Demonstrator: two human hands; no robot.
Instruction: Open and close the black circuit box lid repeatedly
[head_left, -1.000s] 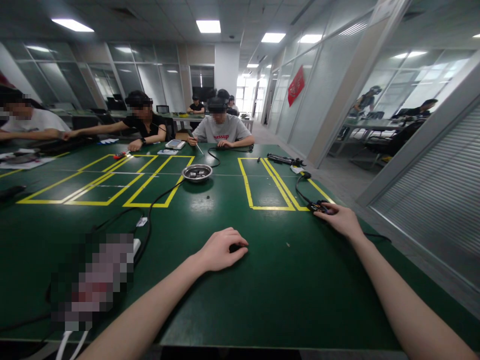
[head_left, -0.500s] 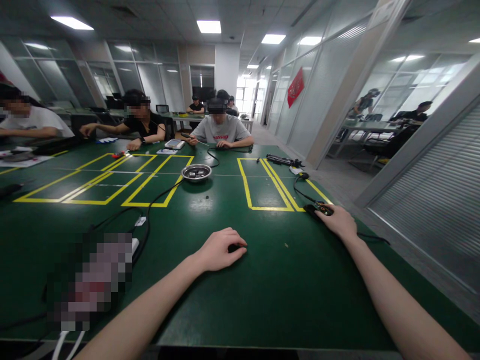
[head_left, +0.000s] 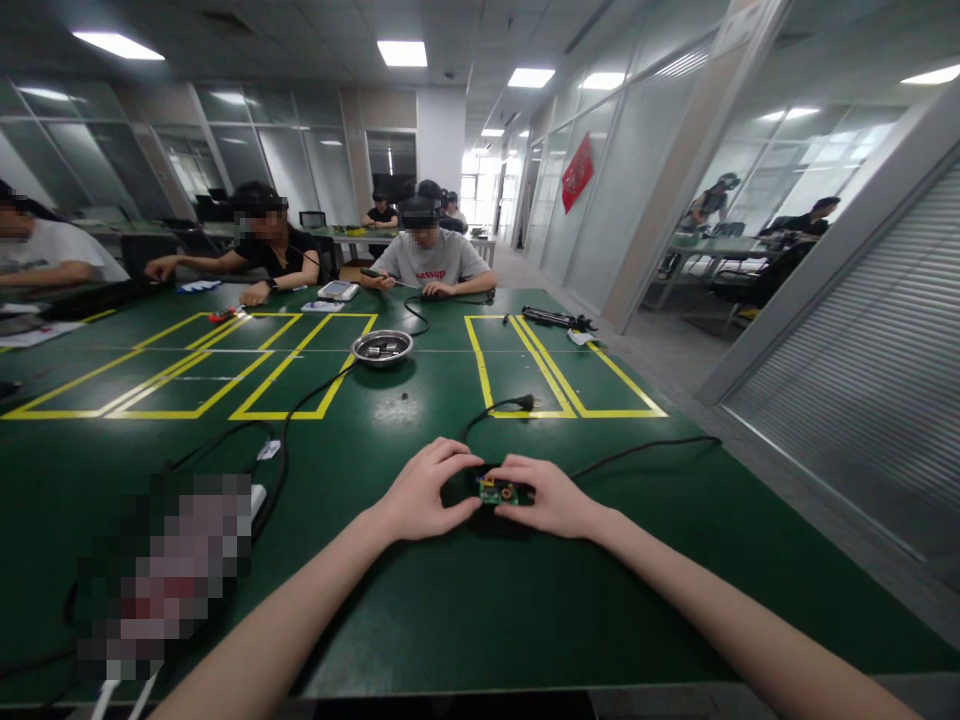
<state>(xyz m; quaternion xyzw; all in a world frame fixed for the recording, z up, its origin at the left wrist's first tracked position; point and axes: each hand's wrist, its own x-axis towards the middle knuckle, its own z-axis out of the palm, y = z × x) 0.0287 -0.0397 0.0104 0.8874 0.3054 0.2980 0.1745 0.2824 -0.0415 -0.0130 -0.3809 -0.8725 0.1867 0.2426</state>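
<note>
right hand has brought the black device to the left hand; both grips now close around it.

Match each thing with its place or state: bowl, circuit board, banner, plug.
Things:
1 bowl
2 circuit board
3 banner
4 plug

Places or states:
A on the glass wall
B held between the left hand and right hand
C beside a yellow line, at the end of a cable
D holding small parts

Pairs: 1-D; 2-B; 3-A; 4-C
</note>
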